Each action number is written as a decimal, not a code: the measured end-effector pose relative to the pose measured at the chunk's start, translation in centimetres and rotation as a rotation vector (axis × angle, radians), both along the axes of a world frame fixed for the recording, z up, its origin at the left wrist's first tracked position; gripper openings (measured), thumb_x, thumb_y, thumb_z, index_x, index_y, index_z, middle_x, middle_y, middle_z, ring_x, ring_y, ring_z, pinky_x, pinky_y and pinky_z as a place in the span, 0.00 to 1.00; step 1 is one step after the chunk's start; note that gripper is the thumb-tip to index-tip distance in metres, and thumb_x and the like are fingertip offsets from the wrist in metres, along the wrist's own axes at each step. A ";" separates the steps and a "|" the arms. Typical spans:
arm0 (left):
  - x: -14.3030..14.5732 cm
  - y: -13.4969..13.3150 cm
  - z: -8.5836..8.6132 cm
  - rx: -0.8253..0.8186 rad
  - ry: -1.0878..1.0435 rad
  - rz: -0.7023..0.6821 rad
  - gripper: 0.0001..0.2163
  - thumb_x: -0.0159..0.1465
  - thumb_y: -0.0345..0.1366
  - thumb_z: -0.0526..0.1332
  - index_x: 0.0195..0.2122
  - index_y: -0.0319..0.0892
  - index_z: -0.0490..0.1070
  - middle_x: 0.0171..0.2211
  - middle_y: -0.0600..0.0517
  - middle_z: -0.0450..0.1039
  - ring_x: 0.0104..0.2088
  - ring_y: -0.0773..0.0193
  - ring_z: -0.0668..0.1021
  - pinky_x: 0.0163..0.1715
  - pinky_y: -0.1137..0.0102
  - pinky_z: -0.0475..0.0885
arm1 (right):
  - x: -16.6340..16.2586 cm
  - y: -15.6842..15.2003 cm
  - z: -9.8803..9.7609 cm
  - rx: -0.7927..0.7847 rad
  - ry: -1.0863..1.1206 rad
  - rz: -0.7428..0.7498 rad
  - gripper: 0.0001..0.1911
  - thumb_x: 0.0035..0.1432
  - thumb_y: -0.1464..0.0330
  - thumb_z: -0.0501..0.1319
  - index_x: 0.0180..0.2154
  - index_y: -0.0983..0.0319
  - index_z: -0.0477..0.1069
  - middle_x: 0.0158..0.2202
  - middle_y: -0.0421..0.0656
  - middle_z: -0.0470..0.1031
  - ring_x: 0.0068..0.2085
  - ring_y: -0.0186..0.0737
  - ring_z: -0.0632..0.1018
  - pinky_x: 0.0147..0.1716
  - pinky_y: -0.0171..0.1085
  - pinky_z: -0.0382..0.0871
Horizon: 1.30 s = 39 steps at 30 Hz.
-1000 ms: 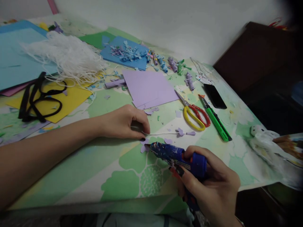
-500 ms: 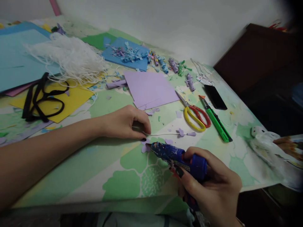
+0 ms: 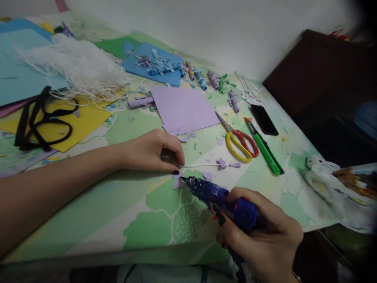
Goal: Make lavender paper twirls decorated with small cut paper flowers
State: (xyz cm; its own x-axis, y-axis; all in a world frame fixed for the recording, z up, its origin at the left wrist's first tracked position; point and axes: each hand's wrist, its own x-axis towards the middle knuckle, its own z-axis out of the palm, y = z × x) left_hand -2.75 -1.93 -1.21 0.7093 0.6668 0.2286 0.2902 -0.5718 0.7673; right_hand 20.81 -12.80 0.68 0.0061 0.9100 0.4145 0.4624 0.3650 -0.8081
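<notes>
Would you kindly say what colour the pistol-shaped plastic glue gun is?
The glue gun is mostly blue, best seen in the head view.

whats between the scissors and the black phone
In the head view, the green cutter lies between the scissors and the black phone, its orange-tipped end toward the wall.

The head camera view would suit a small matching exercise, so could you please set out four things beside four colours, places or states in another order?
1. Glue gun
2. Scissors
3. Phone
4. Cutter

A. Mostly green handle
B. Held in the right hand
C. Black, lying flat on the table
D. One yellow handle loop, one red

Pairs: 1-B, 2-D, 3-C, 4-A
</notes>
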 end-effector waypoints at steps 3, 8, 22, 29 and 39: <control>0.0 0.0 0.0 -0.004 0.002 -0.002 0.05 0.55 0.26 0.65 0.32 0.40 0.78 0.31 0.50 0.78 0.33 0.66 0.78 0.34 0.74 0.73 | 0.0 -0.1 0.0 0.048 -0.041 -0.033 0.08 0.43 0.75 0.63 0.28 0.59 0.75 0.19 0.35 0.72 0.17 0.31 0.70 0.15 0.30 0.65; 0.0 0.0 0.0 -0.019 0.010 0.001 0.05 0.55 0.26 0.65 0.33 0.39 0.77 0.31 0.49 0.78 0.32 0.65 0.78 0.34 0.74 0.73 | -0.1 -0.1 0.2 0.092 -0.097 -0.058 0.06 0.42 0.74 0.64 0.27 0.59 0.75 0.21 0.36 0.74 0.18 0.31 0.72 0.18 0.30 0.67; -0.1 0.0 -0.1 -0.031 0.010 0.006 0.04 0.56 0.27 0.65 0.32 0.39 0.77 0.31 0.49 0.78 0.33 0.64 0.79 0.34 0.73 0.73 | 0.2 -1.2 -0.6 -0.108 0.047 -0.068 0.09 0.45 0.74 0.65 0.32 0.59 0.74 0.26 0.42 0.76 0.22 0.37 0.77 0.09 0.27 0.59; -0.1 0.0 -0.1 -0.023 0.004 -0.002 0.05 0.56 0.27 0.65 0.33 0.39 0.77 0.31 0.50 0.78 0.33 0.65 0.79 0.34 0.74 0.73 | 0.2 -0.5 -0.4 -0.099 0.058 -0.025 0.12 0.44 0.75 0.65 0.34 0.60 0.74 0.27 0.43 0.77 0.25 0.39 0.78 0.10 0.27 0.60; -0.1 0.0 -0.2 -0.038 -0.007 0.006 0.05 0.55 0.27 0.65 0.33 0.39 0.78 0.31 0.49 0.78 0.32 0.65 0.79 0.34 0.74 0.73 | 0.6 -0.5 -0.7 -0.122 0.040 -0.031 0.13 0.44 0.75 0.65 0.35 0.58 0.74 0.28 0.42 0.78 0.26 0.40 0.79 0.10 0.27 0.62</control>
State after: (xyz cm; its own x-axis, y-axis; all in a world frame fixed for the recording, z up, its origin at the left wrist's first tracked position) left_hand -2.83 -1.94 -1.39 0.7039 0.6791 0.2081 0.2882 -0.5409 0.7902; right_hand 21.39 -13.31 0.00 0.0495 0.9527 0.2999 0.4389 0.2490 -0.8634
